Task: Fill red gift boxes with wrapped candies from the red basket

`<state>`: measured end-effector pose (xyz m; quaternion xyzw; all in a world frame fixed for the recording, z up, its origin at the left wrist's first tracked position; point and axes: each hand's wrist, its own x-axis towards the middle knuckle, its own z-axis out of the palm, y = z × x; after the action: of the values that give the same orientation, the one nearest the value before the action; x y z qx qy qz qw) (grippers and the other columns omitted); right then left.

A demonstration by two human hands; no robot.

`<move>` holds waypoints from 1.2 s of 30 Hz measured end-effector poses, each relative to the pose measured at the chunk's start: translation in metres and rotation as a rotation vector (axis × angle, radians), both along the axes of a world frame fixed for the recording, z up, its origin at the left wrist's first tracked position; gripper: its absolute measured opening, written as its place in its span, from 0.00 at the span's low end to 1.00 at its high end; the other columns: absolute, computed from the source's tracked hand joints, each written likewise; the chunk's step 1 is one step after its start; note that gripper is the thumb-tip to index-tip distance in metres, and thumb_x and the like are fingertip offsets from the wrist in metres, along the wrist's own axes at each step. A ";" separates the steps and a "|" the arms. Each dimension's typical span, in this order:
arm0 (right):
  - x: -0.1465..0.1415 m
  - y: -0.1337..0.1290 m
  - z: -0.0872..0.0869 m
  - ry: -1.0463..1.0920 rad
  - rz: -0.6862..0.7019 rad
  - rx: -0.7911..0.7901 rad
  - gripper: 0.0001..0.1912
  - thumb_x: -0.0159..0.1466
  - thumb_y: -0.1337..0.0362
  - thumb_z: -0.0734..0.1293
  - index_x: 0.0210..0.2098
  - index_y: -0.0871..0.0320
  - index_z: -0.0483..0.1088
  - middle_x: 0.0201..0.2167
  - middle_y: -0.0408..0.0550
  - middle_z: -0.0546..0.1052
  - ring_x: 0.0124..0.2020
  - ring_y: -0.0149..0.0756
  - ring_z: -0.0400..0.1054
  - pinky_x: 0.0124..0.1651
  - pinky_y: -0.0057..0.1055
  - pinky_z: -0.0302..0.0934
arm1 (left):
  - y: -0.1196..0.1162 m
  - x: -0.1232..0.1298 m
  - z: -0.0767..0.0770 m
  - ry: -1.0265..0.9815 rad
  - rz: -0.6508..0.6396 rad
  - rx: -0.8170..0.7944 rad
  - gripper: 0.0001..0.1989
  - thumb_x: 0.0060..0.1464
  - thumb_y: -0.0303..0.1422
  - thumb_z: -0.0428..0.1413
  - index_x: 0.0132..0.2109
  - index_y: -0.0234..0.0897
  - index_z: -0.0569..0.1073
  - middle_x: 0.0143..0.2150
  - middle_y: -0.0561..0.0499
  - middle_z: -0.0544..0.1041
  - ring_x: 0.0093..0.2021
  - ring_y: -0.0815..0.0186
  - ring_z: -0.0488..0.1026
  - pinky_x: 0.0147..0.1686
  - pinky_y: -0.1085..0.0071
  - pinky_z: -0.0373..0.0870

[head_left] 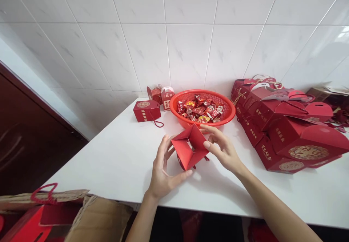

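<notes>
Between my hands, above the white table, is a small red paper gift box, its inner flaps facing up with a narrow gap at the centre. My left hand curves round its left side, thumb along the near edge. On the right side, the fingers and thumb of my right hand grip the box's edge. Bits of dark red cord show beneath the box. Just beyond it stands a red plastic basket of wrapped candies.
Stacked red gift boxes line the right of the table. A red box with a cord loop and two smaller boxes stand left of the basket. An open cardboard carton holding red boxes sits at the lower left. A tiled wall rises behind.
</notes>
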<state>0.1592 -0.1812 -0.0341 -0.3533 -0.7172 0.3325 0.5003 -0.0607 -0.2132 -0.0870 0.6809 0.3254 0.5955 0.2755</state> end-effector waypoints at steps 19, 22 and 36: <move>0.005 0.001 -0.003 -0.212 0.068 0.218 0.38 0.68 0.53 0.68 0.73 0.43 0.51 0.68 0.51 0.65 0.64 0.48 0.62 0.65 0.48 0.60 | 0.007 0.005 0.003 0.190 0.226 0.146 0.47 0.54 0.32 0.67 0.74 0.50 0.52 0.72 0.40 0.60 0.70 0.47 0.61 0.65 0.47 0.65; 0.004 0.001 -0.005 -0.191 0.110 0.161 0.37 0.68 0.55 0.69 0.72 0.43 0.53 0.69 0.50 0.64 0.66 0.48 0.60 0.67 0.49 0.57 | 0.007 0.005 0.001 0.205 0.255 0.158 0.46 0.55 0.31 0.67 0.73 0.51 0.53 0.72 0.40 0.61 0.71 0.48 0.60 0.65 0.47 0.66; 0.009 0.002 0.000 0.043 0.227 0.022 0.36 0.68 0.44 0.65 0.72 0.43 0.54 0.72 0.47 0.58 0.72 0.50 0.52 0.72 0.51 0.48 | 0.000 0.009 0.005 -0.042 0.168 0.005 0.46 0.51 0.36 0.69 0.72 0.47 0.56 0.70 0.40 0.64 0.68 0.48 0.64 0.64 0.51 0.67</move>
<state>0.1678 -0.1792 -0.0344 -0.2571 -0.7451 0.3867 0.4787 -0.0522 -0.2133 -0.0825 0.6391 0.3742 0.6315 0.2298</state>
